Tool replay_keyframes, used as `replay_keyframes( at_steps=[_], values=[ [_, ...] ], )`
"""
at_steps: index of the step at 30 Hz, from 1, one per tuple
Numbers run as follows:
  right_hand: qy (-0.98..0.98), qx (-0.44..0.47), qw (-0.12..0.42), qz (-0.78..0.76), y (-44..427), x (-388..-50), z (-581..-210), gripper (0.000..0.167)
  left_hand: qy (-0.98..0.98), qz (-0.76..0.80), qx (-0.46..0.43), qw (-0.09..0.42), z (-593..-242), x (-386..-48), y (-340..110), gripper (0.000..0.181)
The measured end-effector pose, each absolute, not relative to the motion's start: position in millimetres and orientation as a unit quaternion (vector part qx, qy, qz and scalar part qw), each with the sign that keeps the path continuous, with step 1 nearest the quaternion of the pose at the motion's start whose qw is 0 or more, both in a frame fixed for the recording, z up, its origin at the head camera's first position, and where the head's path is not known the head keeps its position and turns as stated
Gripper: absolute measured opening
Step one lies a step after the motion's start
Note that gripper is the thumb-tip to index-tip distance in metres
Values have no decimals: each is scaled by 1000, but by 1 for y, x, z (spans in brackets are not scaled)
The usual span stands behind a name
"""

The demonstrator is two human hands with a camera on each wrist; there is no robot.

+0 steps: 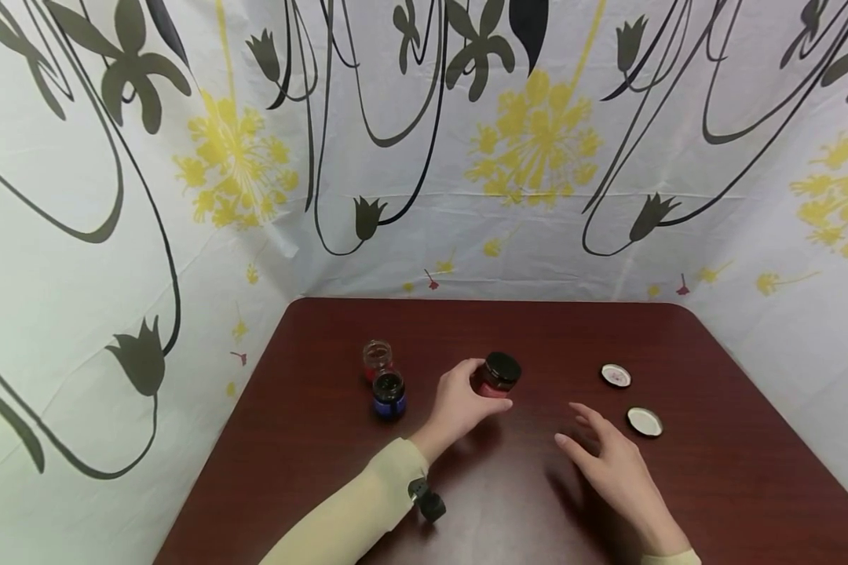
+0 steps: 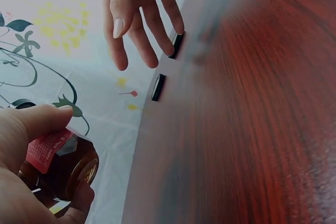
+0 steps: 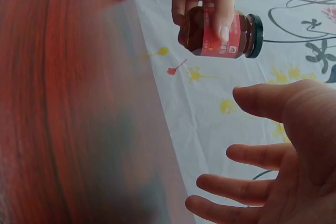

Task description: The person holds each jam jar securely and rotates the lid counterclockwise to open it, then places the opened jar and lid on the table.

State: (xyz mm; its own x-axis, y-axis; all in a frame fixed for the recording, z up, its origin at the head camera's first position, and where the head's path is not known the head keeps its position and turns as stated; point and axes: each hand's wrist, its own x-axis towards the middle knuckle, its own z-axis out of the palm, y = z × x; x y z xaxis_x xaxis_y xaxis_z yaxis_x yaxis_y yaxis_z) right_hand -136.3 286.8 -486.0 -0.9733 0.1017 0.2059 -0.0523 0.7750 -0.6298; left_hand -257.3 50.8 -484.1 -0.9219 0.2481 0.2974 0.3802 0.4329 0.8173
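A small glass jar [image 1: 495,377] with a red label and a black lid is held above the table by my left hand [image 1: 462,398]. In the right wrist view the thumb lies across the label of the jar [image 3: 239,38], and its lid is on. My right hand [image 1: 613,468] hovers to the right of the jar, fingers spread and holding nothing. Two lids [image 1: 615,376] [image 1: 645,422] lie with their pale insides up beyond the right hand. To the left stand two lidless jars, one with a blue label [image 1: 389,396] and one with red near its base [image 1: 378,358].
The dark red-brown table [image 1: 509,479] has a rounded far edge. White cloth [image 1: 396,173] printed with flowers and vines hangs behind it and along both sides. A small black device [image 1: 427,501] is strapped at the left wrist.
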Motion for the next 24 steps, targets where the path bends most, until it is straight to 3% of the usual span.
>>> replay_keyframes(
  at_steps=[24],
  values=[
    [-936,27,112,331,268,-156,-470,65,-852,-494,-158,65,-477,-231,24,69]
  ],
)
